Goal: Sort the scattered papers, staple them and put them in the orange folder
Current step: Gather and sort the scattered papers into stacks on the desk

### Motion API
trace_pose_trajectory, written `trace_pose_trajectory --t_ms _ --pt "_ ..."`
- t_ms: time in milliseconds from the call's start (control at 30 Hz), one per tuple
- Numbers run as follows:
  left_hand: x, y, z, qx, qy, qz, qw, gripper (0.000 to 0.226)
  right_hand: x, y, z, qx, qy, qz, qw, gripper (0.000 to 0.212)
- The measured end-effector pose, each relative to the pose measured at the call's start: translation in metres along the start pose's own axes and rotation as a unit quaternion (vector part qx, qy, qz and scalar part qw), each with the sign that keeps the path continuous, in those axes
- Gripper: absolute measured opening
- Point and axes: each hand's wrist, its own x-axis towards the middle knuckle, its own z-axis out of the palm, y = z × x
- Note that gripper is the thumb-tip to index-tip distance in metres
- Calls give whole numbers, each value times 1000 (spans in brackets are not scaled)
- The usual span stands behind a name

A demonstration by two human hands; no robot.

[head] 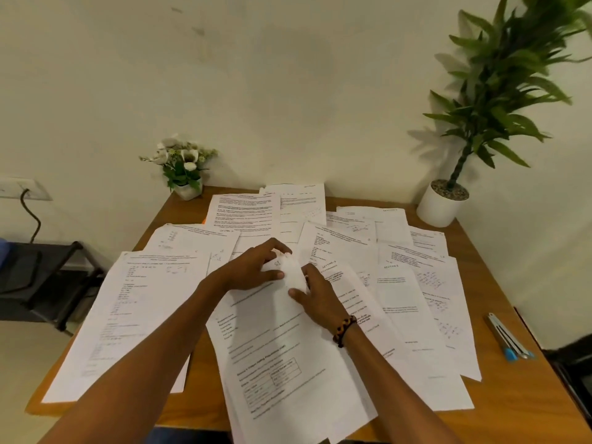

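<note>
Several printed white papers [400, 283] lie scattered and overlapping across a wooden table [499, 395]. At the middle, my left hand [253, 267] and my right hand [315, 294] both pinch the curled top of a sheet [288, 274] marked "S1". That sheet belongs to a stack of forms [288, 373] running toward the near edge. A sliver of orange [203, 221], perhaps the folder, shows under the papers at the back left. Near the right edge lies a silver stapler [504, 336] with blue tips.
A small white pot of white flowers [184, 169] stands at the back left corner. A tall green plant in a white pot [443, 203] stands at the back right corner. A black rack [48, 283] sits left of the table, and the wall is behind.
</note>
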Motion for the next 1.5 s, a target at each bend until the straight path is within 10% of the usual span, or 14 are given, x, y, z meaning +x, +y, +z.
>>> trace_pose_trajectory --t_ms 200,633,933,1133,1500 --pt "-9 6 15 95 -90 -45 990 55 2 -9 10 -31 17 -77 996 28" --pt "-30 -11 -2 -92 -11 -13 996 14 17 -21 7 -33 40 -92 994 31" --pt "-42 -16 -19 -161 148 -51 974 26 33 -16 -39 -216 -126 40 967 78" --pt "-50 -34 -27 -247 248 -76 934 34 41 -22 -96 -249 -82 98 960 88" --pt "-47 -20 -46 -402 275 -78 870 20 23 -36 -111 246 20 -41 968 34"
